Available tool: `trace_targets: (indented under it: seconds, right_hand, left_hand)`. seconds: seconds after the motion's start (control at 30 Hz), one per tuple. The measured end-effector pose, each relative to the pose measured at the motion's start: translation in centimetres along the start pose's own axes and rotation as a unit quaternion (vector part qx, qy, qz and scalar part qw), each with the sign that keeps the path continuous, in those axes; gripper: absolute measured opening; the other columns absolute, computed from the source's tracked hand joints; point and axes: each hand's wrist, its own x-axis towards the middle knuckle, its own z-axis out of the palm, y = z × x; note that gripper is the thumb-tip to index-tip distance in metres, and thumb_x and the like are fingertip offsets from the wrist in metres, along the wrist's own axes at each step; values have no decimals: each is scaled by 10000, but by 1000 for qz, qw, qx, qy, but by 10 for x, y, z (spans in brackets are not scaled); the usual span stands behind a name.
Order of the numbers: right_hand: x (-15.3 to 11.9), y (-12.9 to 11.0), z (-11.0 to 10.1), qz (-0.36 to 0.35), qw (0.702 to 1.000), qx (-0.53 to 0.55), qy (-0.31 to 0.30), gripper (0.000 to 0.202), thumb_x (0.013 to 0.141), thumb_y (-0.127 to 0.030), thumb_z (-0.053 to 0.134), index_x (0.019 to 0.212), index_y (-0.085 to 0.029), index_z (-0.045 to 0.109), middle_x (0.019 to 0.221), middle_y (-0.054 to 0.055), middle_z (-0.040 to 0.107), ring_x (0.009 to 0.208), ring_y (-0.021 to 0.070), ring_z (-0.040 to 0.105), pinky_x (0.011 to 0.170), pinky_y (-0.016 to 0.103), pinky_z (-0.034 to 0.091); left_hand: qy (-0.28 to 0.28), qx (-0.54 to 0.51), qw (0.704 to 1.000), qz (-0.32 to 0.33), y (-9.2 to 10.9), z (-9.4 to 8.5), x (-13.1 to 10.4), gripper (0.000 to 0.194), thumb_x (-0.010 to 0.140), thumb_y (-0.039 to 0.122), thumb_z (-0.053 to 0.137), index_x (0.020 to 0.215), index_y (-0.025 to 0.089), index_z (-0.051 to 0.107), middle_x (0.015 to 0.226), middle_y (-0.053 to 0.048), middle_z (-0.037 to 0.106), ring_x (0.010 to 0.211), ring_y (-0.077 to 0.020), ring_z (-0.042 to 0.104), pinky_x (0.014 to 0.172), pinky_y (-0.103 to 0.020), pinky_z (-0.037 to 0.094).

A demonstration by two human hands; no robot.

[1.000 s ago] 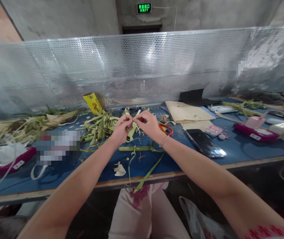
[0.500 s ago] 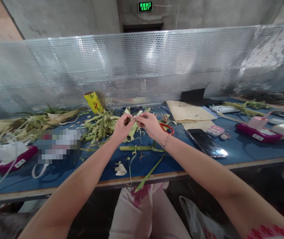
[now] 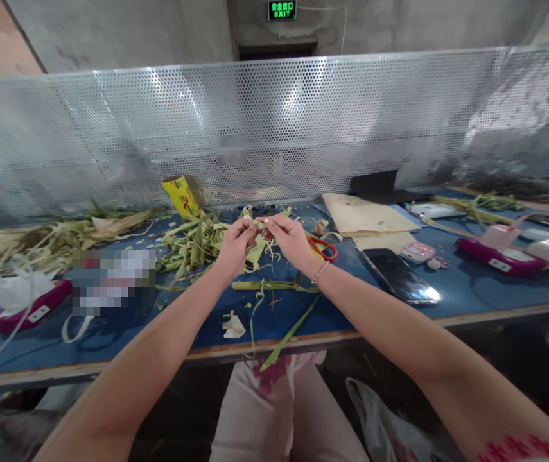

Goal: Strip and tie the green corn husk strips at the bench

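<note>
Above the middle of the table, my left hand (image 3: 239,242) and my right hand (image 3: 289,239) meet, thumbs and fingertips pinched. Between them is a small pale strip of plant (image 3: 260,226), mostly covered by the fingers. Under and left of the hands lies a heap of torn green-and-cream leaf pieces (image 3: 197,247). Red-handled scissors (image 3: 328,249) rest beside my right wrist. Nearer me, green stalks (image 3: 255,286), a long green leaf strip (image 3: 289,335) over the table edge and a cream husk scrap (image 3: 233,326) are spread out.
A yellow box (image 3: 180,196) leans near the perforated metal screen (image 3: 293,128). To the right are brown paper (image 3: 368,215), a phone (image 3: 399,276), a pink case (image 3: 417,251) and a purple power strip (image 3: 500,258). Dried husks (image 3: 105,231) and another purple strip (image 3: 28,311) lie left.
Both hands have turned slightly and their fingers have closed in more. The pale strip that stuck up above the fingertips is now mostly hidden. The things on the table look unmoved.
</note>
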Motion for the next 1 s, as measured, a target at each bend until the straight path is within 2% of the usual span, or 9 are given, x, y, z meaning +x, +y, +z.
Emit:
trace_targets:
  seconds: [0.17, 0.4, 0.6, 0.77, 1.0]
  right_hand:
    - [2, 3, 2, 77, 995, 53, 38, 177, 629, -327, 640, 710, -171, 664, 628, -4, 569, 545, 78, 455, 533, 239, 388]
    - [5, 4, -2, 155, 979, 132, -16, 260, 551, -327, 706, 739, -169, 622, 569, -46, 522, 511, 48, 436, 495, 199, 350]
    - [7, 5, -4, 148, 984, 95, -23, 246, 523, -328, 720, 661, -162, 603, 608, -22, 560, 553, 65, 475, 532, 215, 395]
    - [7, 7, -5, 128, 987, 89, -24, 231, 555, -325, 705, 652, -165, 569, 597, -28, 537, 548, 65, 477, 533, 213, 406]
    - [5, 7, -2, 154, 982, 108, -26, 278, 589, -384, 670, 627, -165, 502, 570, -51, 477, 529, 55, 451, 546, 214, 413]
  left_hand:
    - [-18, 26, 999, 12, -3, 0, 1, 174, 654, 253, 609, 616, 161, 466, 490, 67, 318, 443, -38, 272, 439, -190, 221]
    - [-26, 193, 978, 75, -10, -8, 3, 103, 672, 245, 582, 680, 162, 521, 490, 63, 346, 460, -52, 292, 448, -201, 220]
    - [-24, 257, 959, 113, -6, -7, 3, 68, 660, 192, 567, 682, 157, 513, 543, 52, 424, 494, -59, 350, 486, -202, 276]
    - [-19, 283, 951, 122, -7, -8, 3, 86, 679, 198, 562, 711, 165, 490, 548, 55, 413, 499, -62, 367, 496, -204, 287]
    - [-39, 223, 967, 113, -3, -5, 0, 202, 682, 284, 598, 699, 176, 429, 568, 54, 399, 515, -60, 384, 496, -201, 295]
